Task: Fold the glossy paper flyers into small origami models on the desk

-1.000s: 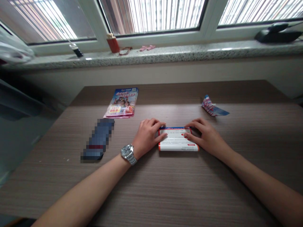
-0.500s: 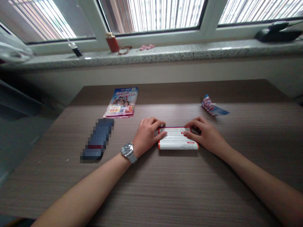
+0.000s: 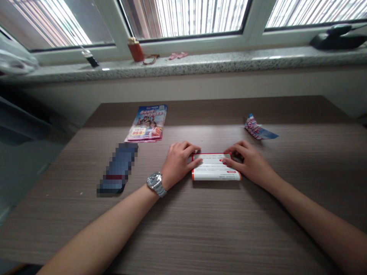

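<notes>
A white printed leaflet (image 3: 213, 171) with red and orange edges lies bent over on the table, its near side a rounded, uncreased-looking curve. My left hand (image 3: 181, 162), with a silver watch (image 3: 156, 184) on the wrist, pinches the leaflet's left edge between thumb and fingers. At the opposite edge, my right hand (image 3: 249, 163) grips it the same way, thumb on top and fingers at the far side. The fingertips beneath and behind the paper are partly hidden.
A stack of colourful flyers (image 3: 149, 123) lies at the back left, with a pixelated dark phone-like object (image 3: 118, 170) nearer. A folded paper piece (image 3: 258, 130) stands back right. Along the windowsill (image 3: 218, 63) are a red lighter-shaped item (image 3: 135, 50) and a black device (image 3: 338, 38).
Almost nothing differs. Both hands keep their hold on the leaflet in the same place, and the view shifts very slightly.
</notes>
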